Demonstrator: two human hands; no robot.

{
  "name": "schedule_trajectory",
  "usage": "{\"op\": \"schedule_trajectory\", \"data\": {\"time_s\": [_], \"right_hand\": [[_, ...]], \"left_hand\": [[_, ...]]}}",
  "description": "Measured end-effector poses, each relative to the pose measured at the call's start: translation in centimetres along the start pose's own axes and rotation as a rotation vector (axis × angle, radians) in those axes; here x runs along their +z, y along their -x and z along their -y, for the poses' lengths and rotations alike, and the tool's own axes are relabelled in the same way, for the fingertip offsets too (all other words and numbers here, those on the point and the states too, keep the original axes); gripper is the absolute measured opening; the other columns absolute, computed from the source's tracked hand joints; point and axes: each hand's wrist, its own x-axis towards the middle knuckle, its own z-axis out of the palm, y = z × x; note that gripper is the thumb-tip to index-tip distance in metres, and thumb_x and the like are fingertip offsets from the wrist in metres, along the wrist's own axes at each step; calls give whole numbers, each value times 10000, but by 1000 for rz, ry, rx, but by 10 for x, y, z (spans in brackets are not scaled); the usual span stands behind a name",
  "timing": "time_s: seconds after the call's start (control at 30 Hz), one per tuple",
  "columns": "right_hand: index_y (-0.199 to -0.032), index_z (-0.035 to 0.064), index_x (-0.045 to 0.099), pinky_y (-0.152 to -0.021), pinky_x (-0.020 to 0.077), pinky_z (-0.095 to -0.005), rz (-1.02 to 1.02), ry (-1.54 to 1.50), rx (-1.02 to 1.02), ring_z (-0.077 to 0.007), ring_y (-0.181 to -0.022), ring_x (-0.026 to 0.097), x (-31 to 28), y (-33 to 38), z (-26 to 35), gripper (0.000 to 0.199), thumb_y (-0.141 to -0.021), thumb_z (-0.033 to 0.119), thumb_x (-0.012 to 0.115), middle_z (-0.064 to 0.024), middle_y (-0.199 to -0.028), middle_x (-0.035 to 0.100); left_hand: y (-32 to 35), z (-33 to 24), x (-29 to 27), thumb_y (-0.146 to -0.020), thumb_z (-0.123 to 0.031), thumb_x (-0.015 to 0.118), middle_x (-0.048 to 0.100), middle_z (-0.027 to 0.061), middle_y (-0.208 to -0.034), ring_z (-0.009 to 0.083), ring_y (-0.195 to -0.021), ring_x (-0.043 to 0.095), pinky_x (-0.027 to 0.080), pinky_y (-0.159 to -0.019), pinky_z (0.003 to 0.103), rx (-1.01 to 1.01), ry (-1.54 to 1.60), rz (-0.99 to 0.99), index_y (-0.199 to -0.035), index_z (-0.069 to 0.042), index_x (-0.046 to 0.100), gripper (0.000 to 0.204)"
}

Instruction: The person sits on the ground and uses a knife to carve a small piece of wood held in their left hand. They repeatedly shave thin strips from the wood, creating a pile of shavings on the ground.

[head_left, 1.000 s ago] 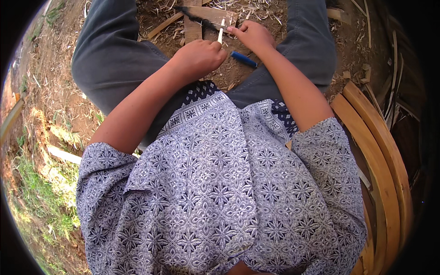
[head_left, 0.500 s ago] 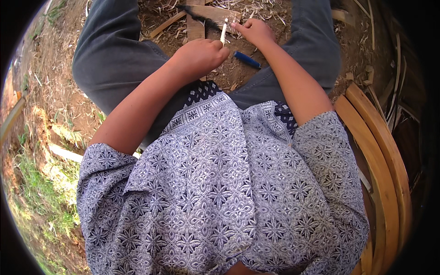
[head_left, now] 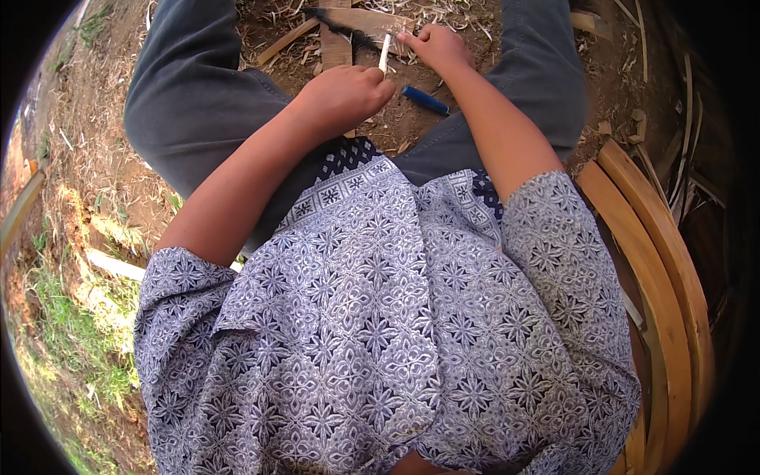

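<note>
White and slender, a short straight stick that looks like peeled wood (head_left: pixel 385 55) stands up from the left hand (head_left: pixel 348 91), whose fingers are curled closed around its lower part. If that grip slackened, the stick could twist or slide out, since so little of it seems to be held. Right hand (head_left: pixel 439 51): the thumb reaches toward the stick's upper end, the fingers folded in; whether they pinch anything is too small to tell. Should a sharp edge be hidden there, a slip could nick the left fingers, which are close below.

Just beyond, a black, stringy bundle of fibre (head_left: pixel 340 28) lies across flat brown wooden boards (head_left: pixel 336 51); a stick dropped there could tangle in it. Among the pale, curly wood shavings (head_left: pixel 475 24), it might be hard to spot. Nearer the body, a blue cylindrical object (head_left: pixel 425 100) rests by the right leg and could roll if the knee shifted.
</note>
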Motion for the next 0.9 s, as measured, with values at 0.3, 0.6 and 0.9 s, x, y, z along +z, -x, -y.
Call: {"op": "schedule_trajectory", "data": {"time_s": [0.3, 0.6, 0.9], "right_hand": [[-840, 111, 715, -702, 528, -395, -10, -35, -158, -224, -757, 685, -2, 17, -8, 609, -821, 719, 696, -57, -777, 695], [-874, 148, 715, -741, 534, -420, -43, -29, -53, -235, -841, 700, 2, 8, -4, 563, -837, 708, 681, -54, -857, 719], [-774, 105, 677, -656, 506, -391, -44, -71, -133, -201, -696, 648, 3, 5, -9, 622, -813, 725, 702, -54, -729, 670]], "left_hand": [[0, 2, -1, -854, -57, 587, 617, 128, -912, 342, -855, 677, 551, -721, 450, -20, 19, 16, -964, -44, 566, 113], [-3, 1, 2, -850, -59, 588, 618, 121, -906, 335, -849, 678, 550, -726, 448, 11, -18, 20, -963, -44, 563, 117], [-1, 3, 1, -904, -115, 599, 619, 131, -887, 347, -826, 678, 546, -710, 451, -25, 32, -5, -964, -44, 570, 97]]}}
